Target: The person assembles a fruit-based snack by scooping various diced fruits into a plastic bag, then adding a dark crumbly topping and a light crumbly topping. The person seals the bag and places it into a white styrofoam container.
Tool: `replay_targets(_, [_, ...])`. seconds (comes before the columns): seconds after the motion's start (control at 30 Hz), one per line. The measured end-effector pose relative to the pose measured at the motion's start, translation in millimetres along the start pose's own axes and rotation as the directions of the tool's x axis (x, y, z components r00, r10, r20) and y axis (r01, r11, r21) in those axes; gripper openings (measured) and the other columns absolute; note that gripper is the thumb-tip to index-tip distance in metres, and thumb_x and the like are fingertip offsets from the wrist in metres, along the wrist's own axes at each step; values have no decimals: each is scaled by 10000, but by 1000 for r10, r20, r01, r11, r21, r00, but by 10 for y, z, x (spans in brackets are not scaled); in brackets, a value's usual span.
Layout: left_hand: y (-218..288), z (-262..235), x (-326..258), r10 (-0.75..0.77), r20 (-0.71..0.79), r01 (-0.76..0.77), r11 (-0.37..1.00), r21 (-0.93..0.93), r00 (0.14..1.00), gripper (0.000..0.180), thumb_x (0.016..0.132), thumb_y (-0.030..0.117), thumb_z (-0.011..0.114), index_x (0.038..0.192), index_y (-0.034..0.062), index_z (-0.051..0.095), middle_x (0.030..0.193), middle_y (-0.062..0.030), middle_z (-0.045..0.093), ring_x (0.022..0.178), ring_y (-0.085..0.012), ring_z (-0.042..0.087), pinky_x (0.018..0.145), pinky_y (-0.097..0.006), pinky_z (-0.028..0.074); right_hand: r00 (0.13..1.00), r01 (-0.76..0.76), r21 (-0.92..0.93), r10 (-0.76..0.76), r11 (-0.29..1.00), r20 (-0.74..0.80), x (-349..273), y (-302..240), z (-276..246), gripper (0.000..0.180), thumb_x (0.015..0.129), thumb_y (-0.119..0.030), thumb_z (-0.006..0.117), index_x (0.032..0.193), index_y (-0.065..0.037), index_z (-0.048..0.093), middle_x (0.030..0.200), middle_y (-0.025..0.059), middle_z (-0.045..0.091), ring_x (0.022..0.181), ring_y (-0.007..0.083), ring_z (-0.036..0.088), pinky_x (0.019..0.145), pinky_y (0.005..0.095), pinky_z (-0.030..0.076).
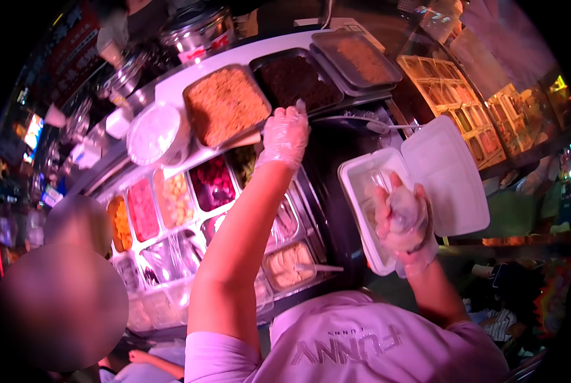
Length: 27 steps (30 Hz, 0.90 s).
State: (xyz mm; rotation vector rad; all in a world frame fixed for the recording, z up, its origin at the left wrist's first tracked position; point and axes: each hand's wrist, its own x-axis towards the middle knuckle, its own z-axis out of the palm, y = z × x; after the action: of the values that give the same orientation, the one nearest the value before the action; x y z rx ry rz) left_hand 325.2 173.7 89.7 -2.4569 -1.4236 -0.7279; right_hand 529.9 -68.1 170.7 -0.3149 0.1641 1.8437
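Observation:
My left hand [285, 135], in a clear plastic glove, reaches to the near edge of a tray of dark, crumbly filling [295, 76]. Its fingers are bent together; whatever they hold is hidden. Just left of it sits a tray of orange-brown crumbs [225, 102]. A pale wooden-looking piece [244, 140] lies by that tray's near edge, beside my wrist. My right hand [403, 223], also gloved, is turned palm up with its fingers curled around a whitish, rounded lump [408, 210]. It is over a white lidded box [368, 255] whose lid [451, 179] is swung back to the right.
Compartments of coloured toppings [174, 198] fill the counter under my left arm. A white-lidded tub [158, 134] stands left of the crumbs. At far right are a covered tray [355, 57] and a lit display of packed boxes [458, 102]. Another person's forearm [155, 360] shows at lower left.

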Motion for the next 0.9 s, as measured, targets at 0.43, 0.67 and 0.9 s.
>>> replay_targets(0.43, [-157, -17, 475, -50, 274, 61, 998, -34, 960, 94, 853, 100, 618, 894, 55, 690, 929, -160, 684, 857, -347, 700, 741, -455, 586, 960, -4, -28, 12, 1000, 279, 1028, -776, 19, 583, 1042, -496, 400, 1477, -122, 502, 1389, 264, 562, 1034, 422, 643, 851, 469, 561])
replay_targets(0.67, [-110, -17, 420, -87, 422, 148, 982, -115, 902, 155, 907, 159, 666, 953, 14, 695, 995, -184, 697, 912, -351, 710, 758, -473, 572, 988, 133, -442, -85, 887, 126, 2158, -676, 588, 316, 935, -387, 660, 1021, -84, 684, 990, 151, 686, 874, 274, 687, 744, 393, 585])
replay_targets(0.9, [-95, -36, 905, -488, 325, 312, -111, -944, 810, 731, 1007, 586, 474, 1469, 22, 417, 1114, -112, 631, 959, -221, 604, 889, -386, 481, 954, 194, -698, 35, 689, 299, 3372, -767, 599, 453, 972, -507, 558, 996, -69, 668, 885, 88, 676, 675, 220, 633, 542, 288, 459])
